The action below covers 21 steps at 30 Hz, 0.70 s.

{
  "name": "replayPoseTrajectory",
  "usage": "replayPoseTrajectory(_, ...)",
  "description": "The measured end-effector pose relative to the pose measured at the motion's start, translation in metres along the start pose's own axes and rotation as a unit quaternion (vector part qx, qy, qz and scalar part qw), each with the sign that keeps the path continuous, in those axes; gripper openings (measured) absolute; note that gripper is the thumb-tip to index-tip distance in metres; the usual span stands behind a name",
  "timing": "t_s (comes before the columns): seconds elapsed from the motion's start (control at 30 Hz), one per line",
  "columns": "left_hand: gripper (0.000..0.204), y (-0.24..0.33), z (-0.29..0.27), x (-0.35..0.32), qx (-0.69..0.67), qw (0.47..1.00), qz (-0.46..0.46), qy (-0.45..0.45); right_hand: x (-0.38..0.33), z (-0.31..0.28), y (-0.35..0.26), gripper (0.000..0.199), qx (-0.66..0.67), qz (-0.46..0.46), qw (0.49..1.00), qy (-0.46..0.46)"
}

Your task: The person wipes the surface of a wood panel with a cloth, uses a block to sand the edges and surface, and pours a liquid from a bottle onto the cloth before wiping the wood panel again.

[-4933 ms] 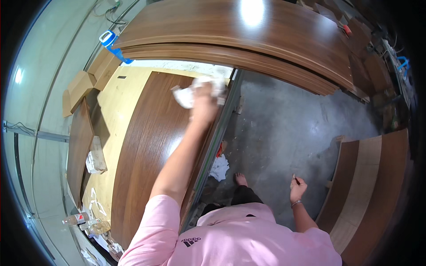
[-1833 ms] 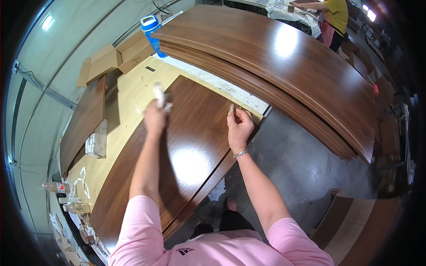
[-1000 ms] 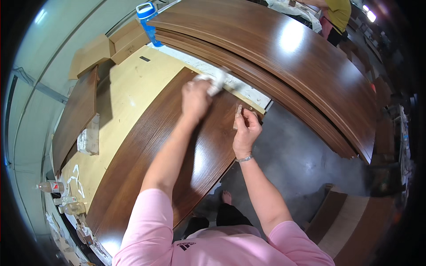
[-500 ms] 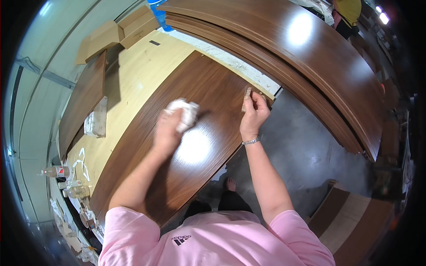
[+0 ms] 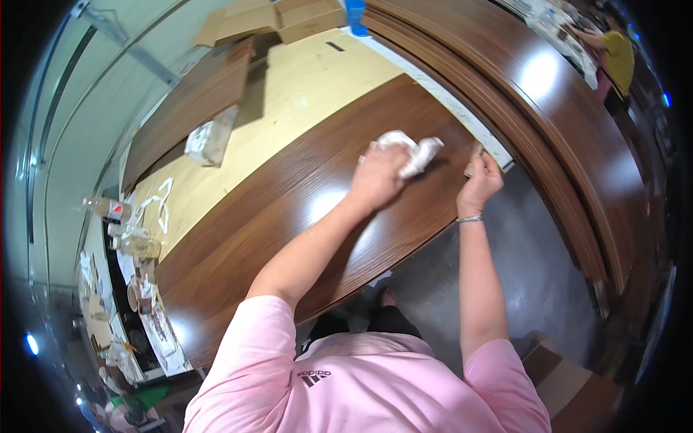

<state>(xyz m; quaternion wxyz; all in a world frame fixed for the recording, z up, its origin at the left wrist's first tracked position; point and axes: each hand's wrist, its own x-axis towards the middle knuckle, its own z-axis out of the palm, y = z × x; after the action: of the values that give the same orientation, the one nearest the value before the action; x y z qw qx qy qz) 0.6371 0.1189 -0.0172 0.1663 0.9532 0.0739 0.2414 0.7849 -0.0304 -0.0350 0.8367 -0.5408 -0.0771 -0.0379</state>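
Note:
A dark brown wood-grain panel (image 5: 289, 195) lies flat on a pale board table (image 5: 310, 83). My left hand (image 5: 377, 177) is closed around a crumpled white cloth (image 5: 421, 156), which rests on the panel's right half. At the panel's right end, my right hand (image 5: 482, 185) pinches a small tan piece (image 5: 473, 155) between thumb and fingers. Its kind is too small to make out. The fingers of that hand are at the panel's corner, and whether they touch it I cannot tell.
Stacked brown panels (image 5: 520, 94) run along the far right. A second brown board (image 5: 191, 108) leans by a white block (image 5: 212, 138) at the left. Plastic bottles (image 5: 137, 245) stand at the left edge, an open carton (image 5: 307, 20) at the back. Another person (image 5: 617, 61) is far right.
My left hand has carried the cloth across the panel toward its right end. The right hand stays at the panel's corner with the tan piece. The whole view has turned.

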Motion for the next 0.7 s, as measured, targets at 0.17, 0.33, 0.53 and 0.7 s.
replayPoseTrajectory(0.17, 0.028, -0.122, -0.094, -0.092, 0.159, 0.939, -0.267, 0.148, -0.001, 0.01, 0.004, 0.018, -0.024, -0.003, 0.999, -0.024)
replayPoseTrajectory(0.33, 0.025, -0.176, -0.195, -0.259, 0.215, 0.837, -0.485, 0.138, 0.017, -0.01, 0.013, 0.015, -0.1, 0.005, 0.995, -0.028)
replayPoseTrajectory(0.53, 0.026, -0.197, -0.3, -0.44, 0.318, 0.73, -0.585, 0.153, 0.016, -0.015, 0.015, 0.014, -0.127, 0.001, 0.991, -0.043)
replayPoseTrajectory(0.7, 0.027, -0.197, -0.327, -0.498, 0.346, 0.724, -0.561, 0.205, -0.116, 0.043, -0.034, 0.013, -0.109, 0.047, 0.99, -0.082)
